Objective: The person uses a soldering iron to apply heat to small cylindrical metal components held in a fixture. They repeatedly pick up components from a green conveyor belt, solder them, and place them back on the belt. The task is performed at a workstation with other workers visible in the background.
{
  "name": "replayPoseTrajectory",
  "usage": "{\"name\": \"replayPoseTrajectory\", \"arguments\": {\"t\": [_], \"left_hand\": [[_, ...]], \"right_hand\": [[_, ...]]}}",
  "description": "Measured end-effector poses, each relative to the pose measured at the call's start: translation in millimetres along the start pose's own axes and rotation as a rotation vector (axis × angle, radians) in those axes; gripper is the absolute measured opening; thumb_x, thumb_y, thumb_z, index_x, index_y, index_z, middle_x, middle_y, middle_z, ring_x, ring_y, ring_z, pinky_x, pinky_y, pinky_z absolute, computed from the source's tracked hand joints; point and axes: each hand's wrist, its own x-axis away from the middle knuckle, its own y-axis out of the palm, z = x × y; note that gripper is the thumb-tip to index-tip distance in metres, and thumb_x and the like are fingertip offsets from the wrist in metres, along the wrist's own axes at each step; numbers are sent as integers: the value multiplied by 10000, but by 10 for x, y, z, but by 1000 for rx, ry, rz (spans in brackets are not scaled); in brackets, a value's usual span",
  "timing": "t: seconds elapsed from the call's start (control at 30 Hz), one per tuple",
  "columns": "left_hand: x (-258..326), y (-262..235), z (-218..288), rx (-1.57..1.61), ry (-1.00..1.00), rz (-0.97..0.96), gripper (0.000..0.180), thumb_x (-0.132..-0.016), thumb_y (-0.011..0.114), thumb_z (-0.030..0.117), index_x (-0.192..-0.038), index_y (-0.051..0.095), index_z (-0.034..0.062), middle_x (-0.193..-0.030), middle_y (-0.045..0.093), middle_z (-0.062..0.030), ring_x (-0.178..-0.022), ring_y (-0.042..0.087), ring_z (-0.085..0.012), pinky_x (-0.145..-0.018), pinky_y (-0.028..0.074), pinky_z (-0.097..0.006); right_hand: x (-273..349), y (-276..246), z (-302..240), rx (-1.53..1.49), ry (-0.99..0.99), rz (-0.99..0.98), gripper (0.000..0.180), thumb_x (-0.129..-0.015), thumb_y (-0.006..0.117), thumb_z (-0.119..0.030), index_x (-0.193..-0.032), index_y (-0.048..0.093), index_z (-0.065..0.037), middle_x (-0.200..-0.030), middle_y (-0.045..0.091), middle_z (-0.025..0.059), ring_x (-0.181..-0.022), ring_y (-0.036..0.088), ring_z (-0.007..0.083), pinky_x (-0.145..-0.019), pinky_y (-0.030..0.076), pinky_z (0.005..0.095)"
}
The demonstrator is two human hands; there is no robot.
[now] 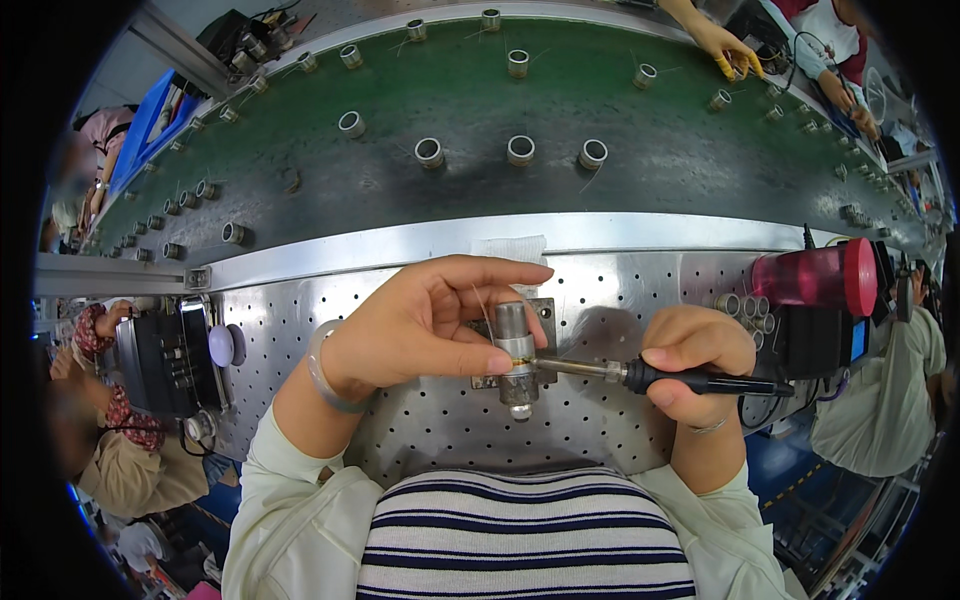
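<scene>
A metal post (511,318) with a rounded end lies along a small plate (545,315) on the perforated metal worktop, and a short metal ring (517,347) sits around it. My left hand (400,320) curves about the ring from the left. Its thumb presses on the ring's near side, and the index finger stretches out above. From the ring a thin wire (481,303) sticks up beside the fingers. Closed around the black handle of a soldering iron (715,383), my right hand (700,350) holds it level, its tip at the ring's right side.
Beyond the worktop's metal rail runs a green conveyor belt (450,95) carrying several metal rings. A red container (810,278), stacked rings (750,310) and a dark soldering station (825,340) stand right. Left is a black box (155,360). A co-worker's hand (725,48) reaches over the far belt.
</scene>
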Motion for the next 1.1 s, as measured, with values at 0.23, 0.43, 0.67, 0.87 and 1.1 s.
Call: {"name": "replayPoseTrajectory", "arguments": {"t": [0.23, 0.43, 0.67, 0.87, 1.1], "left_hand": [[-35, -122, -77, 114, 6, -58, 768, -729, 741, -13, -1395, 365, -74, -1065, 623, -196, -918, 611, -160, -789, 518, -237], [-52, -110, -97, 88, -47, -51, 759, -737, 733, -16, -1396, 362, -74, -1038, 628, -180, -908, 615, -156, -817, 512, -240], [-34, -88, -92, 79, -56, -18, 745, -737, 723, -37, -1391, 368, -77, -1025, 637, -181, -955, 630, -186, -843, 513, -252], [-47, -90, -87, 71, -50, -29, 740, -740, 720, -38, -1390, 368, -78, -1025, 643, -189, -978, 633, -198, -844, 512, -250], [-52, -90, -83, 81, -49, -42, 726, -751, 707, -41, -1391, 366, -79, -1027, 640, -205, -963, 634, -184, -834, 510, -236]], "right_hand": [[60, -51, 46, -117, 2, 121, 199, -695, 763, -9, -842, 644, 51, -720, 629, 126, -578, 578, 190, -541, 452, 273], [52, -14, 56, -121, 36, 80, 218, -675, 768, 11, -854, 649, 50, -744, 650, 143, -592, 595, 198, -547, 456, 269], [74, -12, 60, -105, 73, 108, 219, -667, 765, 21, -852, 652, 49, -738, 648, 133, -594, 597, 196, -544, 446, 265], [61, -45, 67, -109, 34, 75, 227, -657, 770, 31, -849, 651, 54, -731, 648, 142, -593, 601, 198, -547, 458, 269], [52, -46, 46, -93, 57, 46, 245, -638, 777, 41, -848, 652, 58, -730, 652, 148, -596, 609, 201, -545, 463, 267]]}}
